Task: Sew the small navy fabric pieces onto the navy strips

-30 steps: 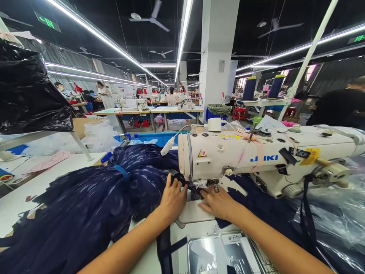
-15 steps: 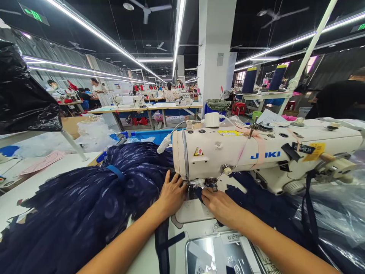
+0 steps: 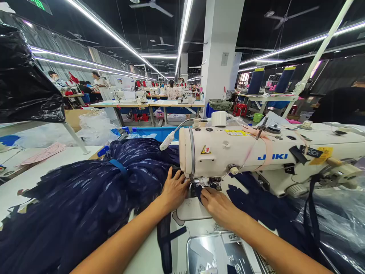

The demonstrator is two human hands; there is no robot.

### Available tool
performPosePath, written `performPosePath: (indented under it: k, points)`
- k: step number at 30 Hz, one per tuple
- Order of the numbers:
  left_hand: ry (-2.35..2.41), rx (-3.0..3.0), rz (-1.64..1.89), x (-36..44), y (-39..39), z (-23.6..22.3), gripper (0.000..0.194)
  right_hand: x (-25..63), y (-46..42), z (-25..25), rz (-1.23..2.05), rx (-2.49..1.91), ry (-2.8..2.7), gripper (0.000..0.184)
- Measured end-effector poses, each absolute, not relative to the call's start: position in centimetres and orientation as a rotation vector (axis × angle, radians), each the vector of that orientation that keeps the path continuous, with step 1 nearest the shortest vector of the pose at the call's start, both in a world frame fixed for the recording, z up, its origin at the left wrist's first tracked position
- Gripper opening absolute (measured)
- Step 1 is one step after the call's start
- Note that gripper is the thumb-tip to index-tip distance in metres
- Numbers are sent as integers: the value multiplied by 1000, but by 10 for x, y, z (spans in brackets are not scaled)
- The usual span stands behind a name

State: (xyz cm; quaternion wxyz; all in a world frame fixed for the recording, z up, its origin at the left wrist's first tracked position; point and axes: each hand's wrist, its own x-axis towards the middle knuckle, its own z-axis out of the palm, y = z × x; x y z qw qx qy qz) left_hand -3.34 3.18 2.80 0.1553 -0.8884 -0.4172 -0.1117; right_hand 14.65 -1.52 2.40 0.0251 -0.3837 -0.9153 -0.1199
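Note:
My left hand (image 3: 174, 192) rests at the left of the needle area of a white JUKI sewing machine (image 3: 228, 148). Its fingers are spread and its fingertips partly hidden by the machine head. A navy fabric strap (image 3: 164, 243) hangs down from beneath that hand over the table edge side. Close to the presser foot, my right hand (image 3: 216, 203) is closed, with thumb and fingers pinching a small navy fabric piece (image 3: 199, 192). What lies directly under the needle is too dark to make out.
A large heap of navy straps (image 3: 85, 205), tied with a blue band (image 3: 118, 165), fills the left side. More navy fabric (image 3: 256, 201) and clear plastic (image 3: 339, 217) lie at right. Thread cones (image 3: 256, 82) stand behind. A black bag (image 3: 25, 80) is at far left; people work farther back.
The view has shifted slightly, so the machine sits a little farther right in it. Both hands stay beside the needle, with the right one still pinching the navy piece.

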Motion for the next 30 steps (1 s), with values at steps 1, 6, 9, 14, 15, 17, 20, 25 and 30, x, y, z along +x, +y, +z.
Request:
performPosePath:
  k: [1, 6, 9, 14, 15, 17, 20, 25, 30]
  points:
    - [-1196, -2546, -315, -33, 33, 28, 16, 146, -15, 22, -377, -1190, -2830, 22]
    - [-1195, -2547, -302, -33, 36, 27, 17, 143, -13, 17, -425, -1230, -2826, 24]
    - [-1185, -2543, -312, -33, 39, 27, 17, 141, -13, 17, -426, -1237, -2819, 23]
    - [-1166, -2511, -348, -32, 43, 24, 17, 138, -12, 18, -400, -1265, -2801, 22]
    - [-1164, -2506, -350, -32, 44, 24, 17, 138, -11, 18, -398, -1273, -2795, 22]
    - [-1163, -2501, -355, -32, 46, 23, 17, 137, -10, 17, -400, -1284, -2787, 22]
    - [-1166, -2495, -357, -31, 47, 22, 17, 136, -9, 16, -403, -1307, -2784, 23]
    - [-1222, -2532, -342, -30, 49, 25, 19, 138, -7, 17, -424, -1347, -2754, 27]
    - [-1327, -2526, -243, -26, 39, 32, 22, 159, 4, 20, -462, -1282, -2720, 29]
